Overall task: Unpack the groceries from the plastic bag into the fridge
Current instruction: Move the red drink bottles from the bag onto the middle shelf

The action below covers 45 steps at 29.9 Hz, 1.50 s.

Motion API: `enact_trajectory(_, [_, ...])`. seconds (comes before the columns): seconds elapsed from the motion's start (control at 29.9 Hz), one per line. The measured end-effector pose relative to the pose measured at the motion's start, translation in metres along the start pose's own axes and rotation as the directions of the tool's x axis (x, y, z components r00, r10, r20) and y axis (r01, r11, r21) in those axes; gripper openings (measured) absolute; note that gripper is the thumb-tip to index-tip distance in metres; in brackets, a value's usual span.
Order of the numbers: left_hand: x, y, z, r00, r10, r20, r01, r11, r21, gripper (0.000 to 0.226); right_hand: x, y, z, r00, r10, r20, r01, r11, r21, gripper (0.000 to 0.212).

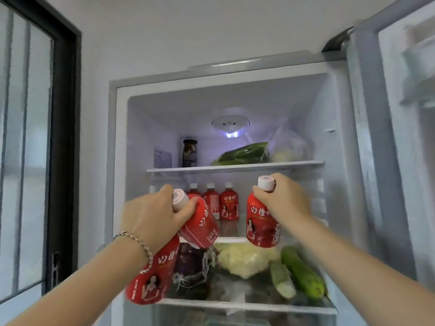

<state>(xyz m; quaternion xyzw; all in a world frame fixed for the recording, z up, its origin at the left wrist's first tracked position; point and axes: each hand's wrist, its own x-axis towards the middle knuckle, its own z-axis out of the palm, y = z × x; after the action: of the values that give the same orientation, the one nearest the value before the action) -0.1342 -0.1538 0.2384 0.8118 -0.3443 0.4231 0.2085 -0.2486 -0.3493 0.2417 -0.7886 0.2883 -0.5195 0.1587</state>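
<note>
The fridge point(122, 161) stands open in front of me. My left hand point(150, 215) grips two red bottles at their necks: one point(201, 223) tilts toward the middle shelf, the other point(153, 276) hangs down below my wrist. My right hand point(282, 203) holds a third red bottle point(261, 224) by its white cap, upright, in front of the middle shelf. Three matching red bottles point(228, 205) stand in a row at the back of that shelf. No plastic bag is in view.
The top shelf point(235, 166) carries a dark jar point(189, 152), bagged greens point(244, 154) and a clear bag point(289, 147). Lower down lie a cauliflower point(247, 257), two cucumbers point(301, 271) and a purple netted item point(190, 262). The fridge door point(395, 137) stands open at right; a dark-framed glass door point(35, 149) is at left.
</note>
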Motion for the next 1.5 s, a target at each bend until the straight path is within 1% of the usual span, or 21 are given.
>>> enact_trajectory(0.17, [0.047,-0.002,0.056,1.000,0.023,0.002,-0.023,1.000,0.021,0.048,0.059,0.025,0.054,0.989,0.105,0.099,-0.091,0.986,-0.138,0.040])
enact_trajectory(0.27, [0.066,-0.002,0.080,0.999,0.047,-0.003,-0.047,0.999,0.019,0.048,0.072,0.037,0.066,0.980,0.113,0.161,-0.074,0.970,-0.232,0.052])
enact_trajectory(0.3, [0.073,-0.003,0.087,0.999,0.053,-0.008,-0.052,0.998,0.017,0.049,0.074,0.041,0.068,0.956,0.141,0.258,-0.069,0.960,-0.271,0.060])
enact_trajectory(0.37, [0.084,-0.006,0.098,0.999,0.046,-0.004,-0.046,0.999,-0.002,0.050,0.079,0.046,0.070,0.822,0.272,0.499,-0.147,0.950,-0.277,0.068])
enact_trajectory(0.43, [0.091,-0.009,0.105,0.999,0.052,0.003,-0.052,0.998,-0.021,0.050,0.087,0.051,0.071,0.716,0.341,0.609,-0.222,0.939,-0.264,0.070])
enact_trajectory(0.5, [0.096,-0.013,0.110,0.998,0.070,0.006,-0.070,0.997,-0.043,0.051,0.099,0.055,0.085,0.716,0.356,0.601,-0.243,0.934,-0.263,0.071])
enact_trajectory(0.57, [0.098,-0.017,0.111,0.996,0.085,0.011,-0.084,0.994,-0.064,0.051,0.110,0.057,0.107,0.768,0.360,0.529,-0.251,0.930,-0.268,0.074])
enact_trajectory(0.63, [0.099,-0.019,0.111,0.994,0.106,0.022,-0.104,0.991,-0.084,0.050,0.121,0.063,0.132,0.834,0.355,0.422,-0.207,0.911,-0.356,0.077])
enact_trajectory(0.7, [0.099,-0.021,0.112,0.990,0.134,0.039,-0.130,0.987,-0.098,0.048,0.131,0.070,0.153,0.862,0.348,0.370,-0.196,0.900,-0.390,0.080])
enact_trajectory(0.8, [0.097,-0.024,0.115,0.984,0.163,0.072,-0.155,0.982,-0.112,0.047,0.143,0.076,0.175,0.858,0.350,0.376,-0.239,0.920,-0.311,0.077])
enact_trajectory(0.94, [0.095,-0.028,0.118,0.980,0.182,0.085,-0.173,0.979,-0.107,0.047,0.150,0.089,0.191,0.878,0.356,0.320,-0.247,0.910,-0.334,0.077])
enact_trajectory(1.04, [0.095,-0.030,0.118,0.980,0.180,0.087,-0.169,0.978,-0.121,0.048,0.148,0.090,0.189,0.848,0.386,0.362,-0.249,0.895,-0.371,0.075])
enact_trajectory(1.1, [0.095,-0.029,0.116,0.978,0.187,0.092,-0.174,0.976,-0.135,0.048,0.140,0.074,0.178,0.848,0.336,0.409,-0.268,0.939,-0.216,0.061])
enact_trajectory(1.14, [0.095,-0.028,0.113,0.978,0.188,0.085,-0.174,0.973,-0.149,0.048,0.132,0.063,0.169,0.864,0.263,0.428,-0.279,0.960,-0.026,0.059])
enact_trajectory(1.17, [0.096,-0.026,0.111,0.980,0.188,0.065,-0.175,0.971,-0.164,0.049,0.121,0.049,0.158,0.878,0.122,0.463,-0.238,0.951,0.200,0.064])
enact_trajectory(1.2, [0.097,-0.024,0.108,0.982,0.184,0.035,-0.175,0.969,-0.176,0.049,0.105,0.035,0.146,0.850,-0.073,0.521,-0.185,0.885,0.426,0.070])
enact_trajectory(1.24, [0.098,-0.021,0.104,0.984,0.180,-0.002,-0.178,0.967,-0.181,0.050,0.089,0.023,0.137,0.782,-0.262,0.565,-0.163,0.790,0.591,0.074])
enact_trajectory(1.27, [0.101,-0.017,0.101,0.983,0.179,-0.042,-0.184,0.966,-0.183,0.050,0.074,0.011,0.130,0.714,-0.391,0.581,-0.123,0.747,0.654,0.077])
enact_trajectory(1.3, [0.104,-0.013,0.099,0.979,0.182,-0.086,-0.196,0.962,-0.189,0.049,0.062,0.005,0.126,0.701,-0.438,0.562,-0.041,0.763,0.645,0.079])
enact_trajectory(1.4, [0.109,0.001,0.097,0.963,0.194,-0.189,-0.237,0.940,-0.245,0.048,0.050,-0.003,0.121,0.881,-0.367,0.297,0.209,0.868,0.451,0.074])
enact_trajectory(1.5, [0.108,0.008,0.109,0.954,0.189,-0.234,-0.254,0.923,-0.289,0.048,0.047,0.006,0.114,0.938,-0.270,0.219,0.204,0.938,0.281,0.079])
